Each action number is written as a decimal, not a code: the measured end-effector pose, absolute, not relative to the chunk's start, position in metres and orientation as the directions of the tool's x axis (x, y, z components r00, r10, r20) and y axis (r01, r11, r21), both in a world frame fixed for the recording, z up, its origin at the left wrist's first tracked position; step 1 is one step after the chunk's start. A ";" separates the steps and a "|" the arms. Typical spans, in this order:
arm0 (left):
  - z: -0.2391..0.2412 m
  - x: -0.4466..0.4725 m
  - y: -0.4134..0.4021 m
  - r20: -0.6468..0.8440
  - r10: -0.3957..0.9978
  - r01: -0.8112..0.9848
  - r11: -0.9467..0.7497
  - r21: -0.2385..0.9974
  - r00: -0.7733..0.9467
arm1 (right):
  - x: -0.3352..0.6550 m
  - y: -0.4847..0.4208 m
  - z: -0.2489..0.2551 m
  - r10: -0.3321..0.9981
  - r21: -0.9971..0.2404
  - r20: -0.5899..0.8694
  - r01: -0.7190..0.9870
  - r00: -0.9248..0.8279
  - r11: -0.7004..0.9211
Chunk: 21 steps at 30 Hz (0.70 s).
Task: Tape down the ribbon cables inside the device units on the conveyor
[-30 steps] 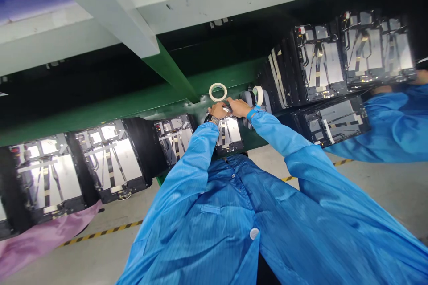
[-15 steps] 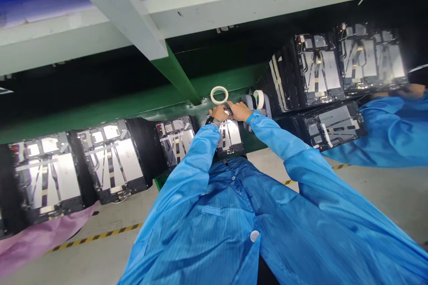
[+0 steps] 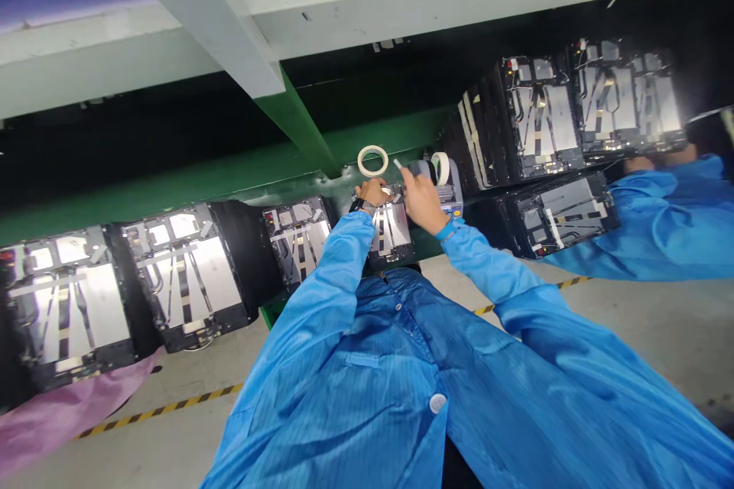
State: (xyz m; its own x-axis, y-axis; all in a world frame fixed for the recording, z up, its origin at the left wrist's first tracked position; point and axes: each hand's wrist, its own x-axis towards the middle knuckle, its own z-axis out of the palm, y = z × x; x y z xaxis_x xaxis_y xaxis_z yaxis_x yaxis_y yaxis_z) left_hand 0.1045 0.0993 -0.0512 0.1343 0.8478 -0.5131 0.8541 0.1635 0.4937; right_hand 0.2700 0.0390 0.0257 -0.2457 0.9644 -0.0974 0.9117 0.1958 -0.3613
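Panel (image 3: pixel 392 231) on green bench (image 3: pixel 424 246), top partly hid by L hand (image 3: pixel 374 191), can't tell its grip; R hand (image 3: pixel 423 200) pinches white strip (image 3: pixel 397 163), blocks pt of dispenser (image 3: pixel 453 191); tape roll (image 3: pixel 361 161) nr L hand.

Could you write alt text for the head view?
A person in blue has the left hand on an electronics panel while the right hand, beside it, holds a small white strip. A tape ring lies beyond, a grey machine to the right; similar panels line both sides.
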 end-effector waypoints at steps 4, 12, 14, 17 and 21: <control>-0.051 0.104 0.100 -0.526 0.839 0.866 0.156 0.475 0.138 | 0.243 -0.014 -0.010 0.975 -0.483 -0.128 0.870 -0.181 0.099; -0.047 0.104 0.100 -0.540 0.829 0.876 0.147 0.460 0.144 | 0.232 -0.030 -0.050 0.993 -0.529 -0.115 0.844 0.024 -0.082; -0.047 0.104 0.099 -0.541 0.828 0.877 0.146 0.459 0.145 | 0.233 -0.031 -0.050 0.993 -0.525 -0.108 0.846 0.045 -0.095; -0.048 0.105 0.099 -0.542 0.828 0.881 0.142 0.451 0.144 | 0.233 -0.032 -0.048 0.991 -0.513 -0.121 0.852 0.048 -0.104; -0.046 0.105 0.100 -0.547 0.823 0.882 0.139 0.451 0.150 | 0.230 -0.036 -0.043 0.992 -0.519 -0.118 0.850 0.032 -0.089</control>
